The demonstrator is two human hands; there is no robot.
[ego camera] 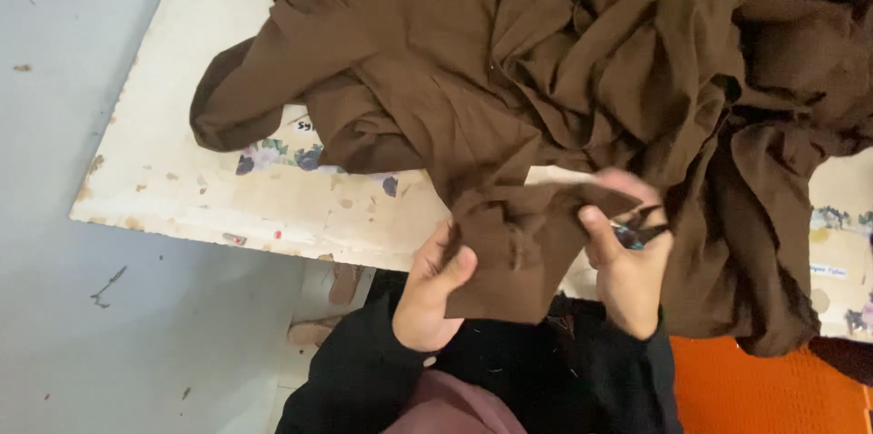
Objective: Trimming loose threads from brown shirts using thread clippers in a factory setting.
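Now my left hand (435, 293) pinches the brown cloth (509, 252) taut off the table's near edge (273, 229), so my right hand (627, 261), fingers closed round small snips (641, 232), can reach it.

From my remote seat: crumpled brown fabric (582, 79) runs off the top edge, hiding most of small scissors (641, 232).

Left hand (432, 293), right hand (627, 257) pinched shut
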